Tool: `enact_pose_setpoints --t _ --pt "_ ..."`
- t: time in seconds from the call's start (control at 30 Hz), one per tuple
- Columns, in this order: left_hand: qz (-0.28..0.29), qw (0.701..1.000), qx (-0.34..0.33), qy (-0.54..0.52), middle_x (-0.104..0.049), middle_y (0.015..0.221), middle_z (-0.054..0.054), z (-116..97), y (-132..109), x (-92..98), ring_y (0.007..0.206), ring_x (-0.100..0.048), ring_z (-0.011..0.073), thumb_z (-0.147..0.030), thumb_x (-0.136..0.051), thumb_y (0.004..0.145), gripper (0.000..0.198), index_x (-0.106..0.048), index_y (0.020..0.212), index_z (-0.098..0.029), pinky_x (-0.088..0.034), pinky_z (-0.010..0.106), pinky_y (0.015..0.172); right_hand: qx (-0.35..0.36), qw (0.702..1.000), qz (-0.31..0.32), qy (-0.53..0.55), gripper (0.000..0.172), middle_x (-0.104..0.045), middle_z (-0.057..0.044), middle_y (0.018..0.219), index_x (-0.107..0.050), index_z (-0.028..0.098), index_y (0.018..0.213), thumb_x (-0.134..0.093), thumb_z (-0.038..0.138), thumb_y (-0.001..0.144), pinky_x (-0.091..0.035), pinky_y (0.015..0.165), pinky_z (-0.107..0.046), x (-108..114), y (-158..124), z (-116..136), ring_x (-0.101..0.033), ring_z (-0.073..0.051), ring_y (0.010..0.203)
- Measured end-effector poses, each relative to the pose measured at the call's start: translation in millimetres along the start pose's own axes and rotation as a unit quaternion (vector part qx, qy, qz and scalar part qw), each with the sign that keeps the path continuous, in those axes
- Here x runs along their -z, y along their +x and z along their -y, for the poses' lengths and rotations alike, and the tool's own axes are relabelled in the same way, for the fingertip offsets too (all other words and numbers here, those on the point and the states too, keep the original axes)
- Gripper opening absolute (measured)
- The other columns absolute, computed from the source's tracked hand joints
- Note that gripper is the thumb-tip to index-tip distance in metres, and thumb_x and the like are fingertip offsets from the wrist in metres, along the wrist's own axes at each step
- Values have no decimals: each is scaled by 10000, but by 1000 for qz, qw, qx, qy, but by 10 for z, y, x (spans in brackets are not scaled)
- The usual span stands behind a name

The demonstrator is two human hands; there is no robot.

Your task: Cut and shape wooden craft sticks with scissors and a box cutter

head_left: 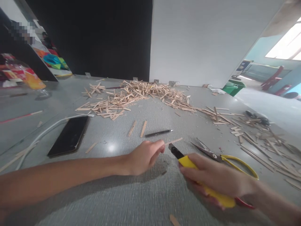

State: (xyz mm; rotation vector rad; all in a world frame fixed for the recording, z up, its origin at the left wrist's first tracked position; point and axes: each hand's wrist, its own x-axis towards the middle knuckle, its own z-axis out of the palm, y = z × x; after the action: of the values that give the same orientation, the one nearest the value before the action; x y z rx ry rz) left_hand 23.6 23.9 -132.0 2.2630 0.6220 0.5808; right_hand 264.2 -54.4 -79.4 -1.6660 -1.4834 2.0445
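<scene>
My left hand (pixel 144 157) pinches one end of a thin wooden stick (pixel 174 141), holding it just above the grey table (pixel 141 194). Gripped in my right hand (pixel 216 177) is a yellow utility knife (pixel 188 163), its dark blade end right beside the stick near my left fingertips. Both hands are closed on what they hold.
A big heap of wooden sticks (pixel 138 94) lies farther back, with more scattered at the right (pixel 258 138). Yellow-handled scissors (pixel 225 158) lie beside my right hand. A black pen (pixel 158 133), two loose sticks (pixel 137 128), a black phone (pixel 69 135) and a white cable (pixel 44 133) are on the table.
</scene>
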Motion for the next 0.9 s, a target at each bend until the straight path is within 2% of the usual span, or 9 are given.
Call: enact_pose_setpoints --t 0.07,0.13,0.27,0.37,0.47,0.53,0.6,0.77,0.9 --pt "9 1000 -12 -2 -515 677 -34 2 -14 -2 548 -441 129 -193 -377 1033 167 -479 903 -219 -356 265 564 -8 998 55 -6 229 -511 97 533 -461 244 786 -518 284 1004 -245 301 -139 198 -86 64 -419 -39 295" --pt "11 1000 -19 -2 -511 687 -35 3 -23 1 553 -448 129 -176 -390 1019 148 -475 906 -221 -355 264 566 -15 997 71 -3 263 -513 86 540 -454 241 750 -522 295 998 -250 296 -149 255 -97 81 -421 -44 300" --pt "-5 1000 -11 -4 -431 632 -66 -2 -29 25 523 -397 125 -225 -306 1076 228 -441 893 -228 -332 266 554 27 999 43 12 367 -488 97 479 -424 245 726 -450 427 1044 -328 305 -152 -65 59 -17 -423 -62 318" --pt "-8 1000 -5 -7 -402 617 -79 -5 -34 36 510 -365 123 -252 -289 1092 240 -428 898 -232 -325 267 551 53 998 -33 15 347 -491 108 448 -420 250 766 -413 449 1049 -346 306 -141 -221 116 -59 -445 -69 323" --pt "3 1000 -12 -4 -425 657 -66 5 -53 25 533 -373 123 -223 -319 1073 205 -423 897 -232 -332 270 566 12 999 41 -2 380 -454 109 456 -438 240 703 -459 436 1028 -336 273 -153 -61 50 -5 -388 -58 281" --pt "12 1000 -17 -2 -450 682 -58 17 -68 11 549 -393 123 -196 -357 1051 165 -427 906 -230 -336 271 572 -15 997 72 8 316 -501 99 527 -450 236 728 -538 380 995 -281 256 -150 77 3 37 -371 -45 274" --pt "11 1000 -16 -1 -436 667 -66 25 -76 2 543 -386 122 -184 -369 1045 156 -429 908 -231 -328 271 566 0 997 78 27 318 -515 94 525 -440 236 726 -548 375 991 -268 268 -142 112 5 45 -389 -44 281" --pt "-12 1000 -10 1 -381 632 -84 12 -61 10 520 -348 119 -230 -305 1086 226 -428 896 -231 -316 265 547 79 996 36 30 390 -453 118 400 -432 242 713 -435 435 1052 -334 299 -133 -181 125 -39 -406 -59 295" --pt "-18 1000 -21 -3 -374 627 -88 3 -47 10 506 -336 116 -258 -306 1093 235 -430 895 -230 -313 255 528 54 998 -2 30 342 -486 116 455 -438 238 748 -431 379 1060 -333 289 -128 -299 113 -44 -455 -59 318"
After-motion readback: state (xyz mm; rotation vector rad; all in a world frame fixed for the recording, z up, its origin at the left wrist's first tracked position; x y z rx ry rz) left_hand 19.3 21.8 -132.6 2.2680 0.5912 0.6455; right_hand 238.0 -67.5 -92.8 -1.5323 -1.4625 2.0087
